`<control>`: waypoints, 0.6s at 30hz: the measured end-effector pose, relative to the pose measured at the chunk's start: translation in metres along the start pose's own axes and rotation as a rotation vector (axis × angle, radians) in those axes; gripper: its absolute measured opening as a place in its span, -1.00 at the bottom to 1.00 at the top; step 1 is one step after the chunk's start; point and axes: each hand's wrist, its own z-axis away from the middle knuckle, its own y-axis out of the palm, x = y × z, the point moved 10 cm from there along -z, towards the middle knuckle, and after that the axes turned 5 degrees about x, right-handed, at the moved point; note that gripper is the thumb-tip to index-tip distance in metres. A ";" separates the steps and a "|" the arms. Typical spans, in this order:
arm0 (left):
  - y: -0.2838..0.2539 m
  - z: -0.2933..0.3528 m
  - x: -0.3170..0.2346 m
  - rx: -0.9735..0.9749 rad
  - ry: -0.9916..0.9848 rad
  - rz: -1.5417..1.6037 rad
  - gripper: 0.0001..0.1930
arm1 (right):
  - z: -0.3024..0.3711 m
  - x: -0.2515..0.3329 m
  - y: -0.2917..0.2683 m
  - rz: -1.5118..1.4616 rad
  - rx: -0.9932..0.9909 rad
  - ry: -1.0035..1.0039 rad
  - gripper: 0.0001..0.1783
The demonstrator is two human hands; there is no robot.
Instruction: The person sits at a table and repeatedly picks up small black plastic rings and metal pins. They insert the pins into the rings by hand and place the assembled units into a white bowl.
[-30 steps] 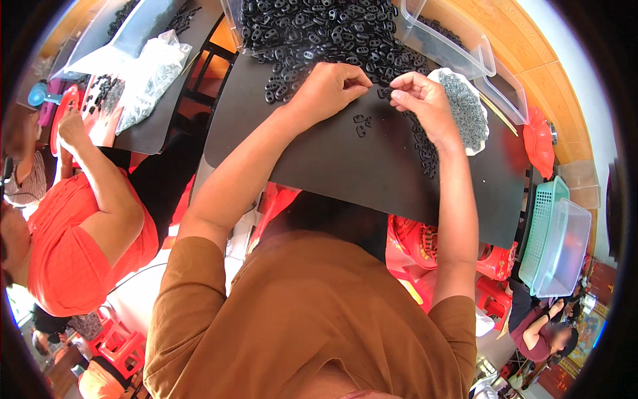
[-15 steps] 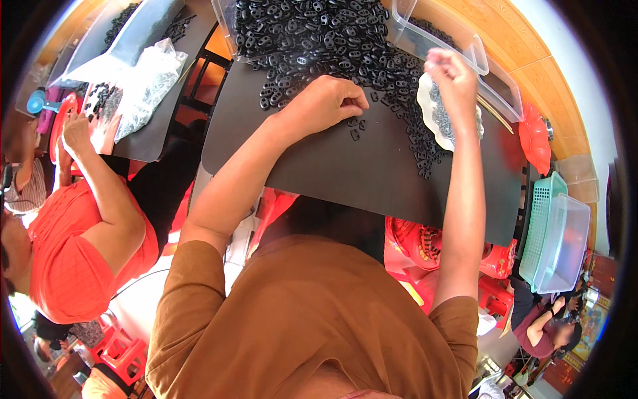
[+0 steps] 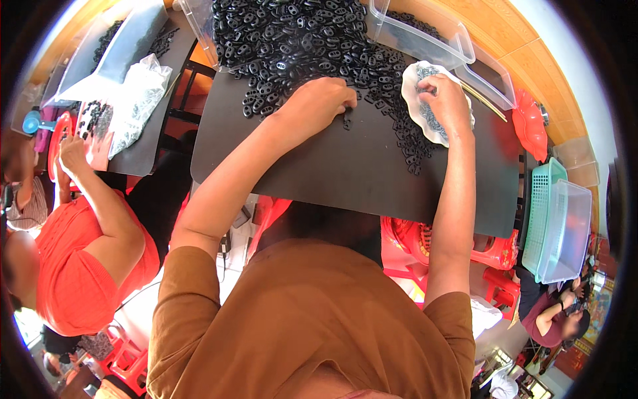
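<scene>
A large heap of small black plastic parts (image 3: 299,40) covers the far end of a black work board (image 3: 345,173). My left hand (image 3: 319,103) rests palm down at the near edge of the heap, fingers curled over a few loose parts. My right hand (image 3: 446,100) lies over a white dish (image 3: 415,110) of small grey metal pieces, fingertips down in them. Whether either hand pinches a piece is hidden.
Clear plastic bins (image 3: 432,36) stand behind the dish. At right are a red tray (image 3: 531,126), a green basket and a clear tub (image 3: 565,226). On the left a person in red (image 3: 86,266) works at another board with a bag of parts (image 3: 136,100). Red stools (image 3: 492,249) sit below.
My right hand left the middle of the board, swung up and right, and now rests in the white dish. My left hand stayed at the edge of the heap.
</scene>
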 end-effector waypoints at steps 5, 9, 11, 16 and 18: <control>-0.011 0.002 -0.005 -0.084 -0.031 -0.172 -0.87 | 0.001 0.004 0.003 0.013 -0.033 -0.027 -0.87; -0.004 0.001 0.000 -0.027 -0.065 -0.132 -0.87 | 0.007 0.010 -0.003 0.083 -0.111 -0.052 -0.95; -0.003 0.001 -0.001 -0.044 -0.043 -0.072 -0.87 | 0.006 0.008 -0.003 0.106 -0.137 -0.062 -0.94; -0.005 0.000 -0.004 -0.093 0.019 0.057 -0.87 | 0.007 0.011 -0.006 0.077 -0.183 -0.095 -0.90; -0.011 -0.001 -0.005 -0.125 0.020 0.101 -0.90 | 0.009 0.013 -0.010 0.055 -0.217 -0.115 -0.90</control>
